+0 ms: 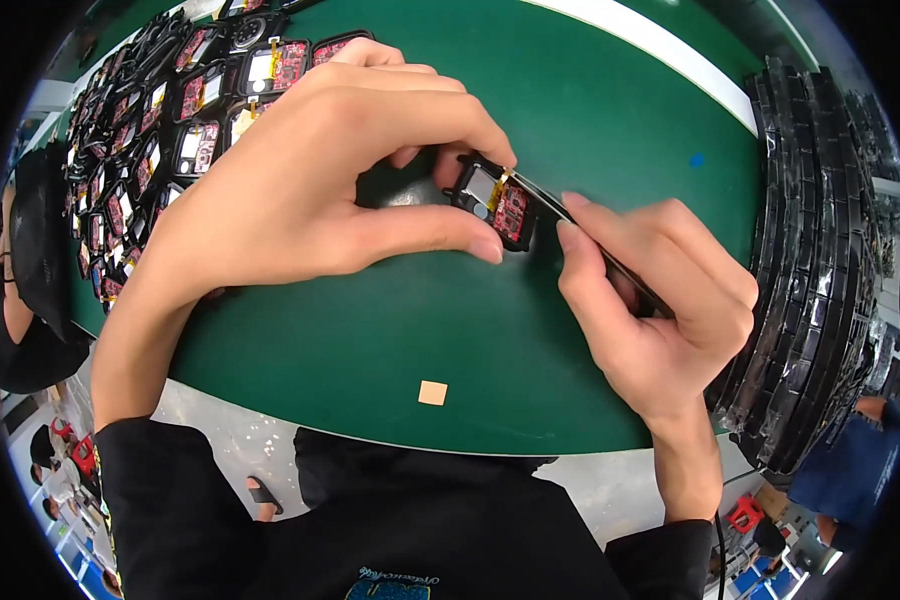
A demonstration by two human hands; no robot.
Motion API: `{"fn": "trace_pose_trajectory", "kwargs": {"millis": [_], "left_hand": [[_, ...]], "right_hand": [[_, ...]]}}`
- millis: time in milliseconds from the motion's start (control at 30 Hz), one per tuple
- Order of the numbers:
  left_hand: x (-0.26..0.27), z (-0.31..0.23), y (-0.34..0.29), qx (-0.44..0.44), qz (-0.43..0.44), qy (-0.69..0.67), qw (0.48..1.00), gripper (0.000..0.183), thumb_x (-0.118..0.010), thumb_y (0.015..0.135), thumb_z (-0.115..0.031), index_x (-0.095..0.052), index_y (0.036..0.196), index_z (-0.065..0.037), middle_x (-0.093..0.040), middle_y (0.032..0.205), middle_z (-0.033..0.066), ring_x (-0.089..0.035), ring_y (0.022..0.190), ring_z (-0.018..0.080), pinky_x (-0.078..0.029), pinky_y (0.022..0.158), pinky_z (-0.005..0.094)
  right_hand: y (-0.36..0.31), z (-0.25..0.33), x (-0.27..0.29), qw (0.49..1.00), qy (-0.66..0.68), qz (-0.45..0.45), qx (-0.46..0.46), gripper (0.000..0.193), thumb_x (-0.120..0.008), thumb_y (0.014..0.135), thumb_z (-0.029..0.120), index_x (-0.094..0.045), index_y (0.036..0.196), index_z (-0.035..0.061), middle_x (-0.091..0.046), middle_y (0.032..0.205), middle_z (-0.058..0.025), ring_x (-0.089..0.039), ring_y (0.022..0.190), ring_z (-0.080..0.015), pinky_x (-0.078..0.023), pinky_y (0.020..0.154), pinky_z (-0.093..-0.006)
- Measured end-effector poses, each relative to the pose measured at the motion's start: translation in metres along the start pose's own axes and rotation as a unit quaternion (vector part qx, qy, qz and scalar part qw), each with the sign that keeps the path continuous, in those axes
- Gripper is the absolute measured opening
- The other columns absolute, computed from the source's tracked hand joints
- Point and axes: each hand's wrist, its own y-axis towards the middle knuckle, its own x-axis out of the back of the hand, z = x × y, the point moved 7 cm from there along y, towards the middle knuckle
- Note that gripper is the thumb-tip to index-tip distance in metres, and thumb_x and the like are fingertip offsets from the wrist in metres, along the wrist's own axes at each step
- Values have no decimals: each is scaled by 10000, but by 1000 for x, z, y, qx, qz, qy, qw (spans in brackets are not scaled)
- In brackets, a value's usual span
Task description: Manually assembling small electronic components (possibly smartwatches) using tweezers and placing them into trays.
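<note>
Holds a small black device (495,205) open side up near the middle of the view, just over the green bench (370,340), exposing a silver block (478,182), a red circuit board (511,210) and a yellow strip (499,190) near the join. Pinches it in the left hand (310,170), thumb at the lower edge and index finger at the upper corner, likely to steady the case without covering the parts inside. Grasps dark tweezers (550,200) in the right hand (670,290), between thumb and index finger well back from the tips, presumably to leave a clear line of sight. Has those tips at the upper end of the yellow strip; cannot tell whether touching or just above. Farther out, has a pale square (433,392) lying toward the near edge. Past the left forearm, has similar open devices (198,145) crowded in rows, probably for easy reach. At the right, has what look like black trays (800,270) stacked in tall layers, perhaps to save room.
</note>
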Motion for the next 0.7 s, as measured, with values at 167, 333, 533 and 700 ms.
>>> {"fn": "trace_pose_trajectory", "kwargs": {"millis": [167,333,533,700], "left_hand": [[3,7,1,-24,22,-19,999,553,-1004,685,-304,-834,1155,-68,-644,845,-1,-500,758,173,-383,890,364],[3,7,0,-39,41,-23,998,581,-1000,677,-330,-836,1167,-66,-664,872,-7,-491,770,173,-385,902,361],[3,8,1,-44,49,-21,998,584,-1000,683,-335,-834,1176,-70,-680,901,-10,-482,779,175,-386,902,357],[3,7,2,-45,50,-25,997,539,-990,712,-321,-834,1164,-72,-701,919,-8,-490,776,175,-385,875,352]], "right_hand": [[2,-6,0,995,68,51,-48,180,-832,897,-84,-857,1071,-46,-713,772,-41,-605,646,-63,-421,585,-214],[-2,-14,-2,987,106,74,-100,172,-814,932,-85,-854,1096,-52,-728,807,-45,-629,680,-57,-435,606,-201],[-3,-15,-4,986,103,76,-103,158,-809,944,-83,-852,1094,-56,-728,824,-38,-628,689,-50,-442,603,-203],[-3,-13,-6,985,102,82,-110,154,-807,942,-83,-853,1087,-57,-722,814,-39,-627,689,-49,-443,600,-205]]}}
